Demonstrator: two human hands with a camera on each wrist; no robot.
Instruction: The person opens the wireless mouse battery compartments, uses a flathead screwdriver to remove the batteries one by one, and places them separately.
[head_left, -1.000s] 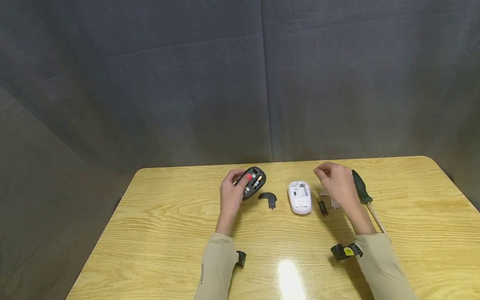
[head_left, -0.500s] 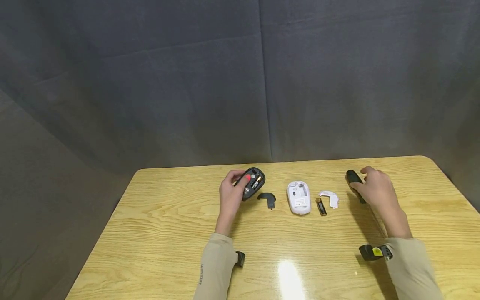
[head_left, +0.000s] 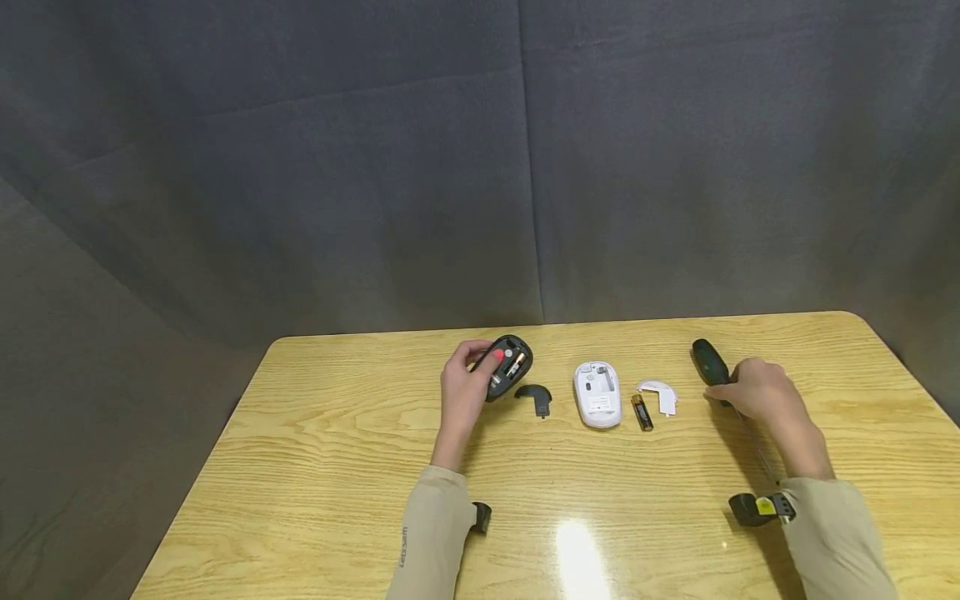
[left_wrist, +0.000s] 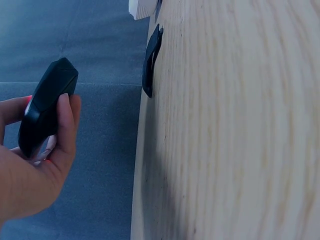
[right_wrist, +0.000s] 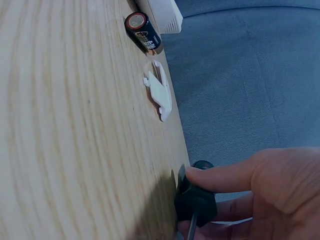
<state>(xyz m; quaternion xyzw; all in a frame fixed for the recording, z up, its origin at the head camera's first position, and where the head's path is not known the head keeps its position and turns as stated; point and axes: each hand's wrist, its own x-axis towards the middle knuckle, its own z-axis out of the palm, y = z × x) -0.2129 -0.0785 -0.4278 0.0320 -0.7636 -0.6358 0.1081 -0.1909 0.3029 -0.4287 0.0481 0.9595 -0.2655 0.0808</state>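
Two beige sleeves sit nearest us in the head view, each with a small black wrist camera strapped on, over the wooden table (head_left: 315,467).

Moving out: our right hand (head_left: 753,392) is down on the screwdriver (head_left: 709,360) at the right side of the table, fingers curled around the lower end of its dark handle. The right wrist view shows the thumb laid along the handle, other fingers wrapped under it where the metal shaft starts. The shaft runs back toward us along the table, mostly hidden under the hand and forearm. The handle's far end sticks out past the fingers.

Our left hand (head_left: 461,387) grips the black mouse (head_left: 507,365), tilted with its underside toward us and the battery bay open; a battery and a red spot show inside. The left wrist view shows the fingers wrapped over the mouse's edge and the mouse held clear of the tabletop.

Between the hands, left to right: black battery cover (head_left: 536,397) lying just right of the black mouse; white mouse (head_left: 598,393) belly-up with its bay open; loose battery (head_left: 642,412) just beside it; white battery cover (head_left: 660,394) next to the battery, slightly farther back. All four lie flat on the table, apart from both hands.

Beyond the table edge: grey fabric backdrop (head_left: 480,167), filling the rest of the view.
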